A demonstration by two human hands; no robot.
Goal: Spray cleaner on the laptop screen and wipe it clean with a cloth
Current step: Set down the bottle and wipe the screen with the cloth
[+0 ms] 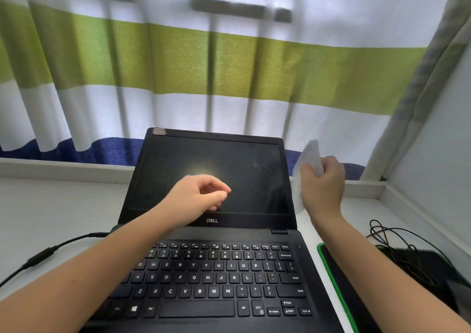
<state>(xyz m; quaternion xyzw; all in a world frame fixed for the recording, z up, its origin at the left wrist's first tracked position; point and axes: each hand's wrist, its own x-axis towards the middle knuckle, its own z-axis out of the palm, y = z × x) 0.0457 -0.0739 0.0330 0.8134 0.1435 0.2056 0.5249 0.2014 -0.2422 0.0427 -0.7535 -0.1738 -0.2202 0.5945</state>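
Right of screen (pixel 209 174), right hand (pixel 322 184) fingers clenched round white cloth (pixel 309 159), off glass. Left hand (pixel 201 195) before screen, fingers loosely curled, empty. Spray specks just left of cloth.

Open laptop (pixel 214 269) across the middle of the desk (pixel 51 218), lid upright toward the back edge; left hand (pixel 201 195) loosely curled in front of the lower screen (pixel 178 164), blocking its centre; upper and right parts of the screen unobstructed; right hand (pixel 322 182) just beside the lid's right edge, gripping a white cloth (pixel 309 159); bare surface at the left, crossed only by a black power cable (pixel 40 256) toward the laptop's left side; right side crowded by a green-edged mat (pixel 336 276) and tangled cords (pixel 397 246); wall (pixel 438 133) closing the right edge; curtain (pixel 204 59) behind the back ledge.
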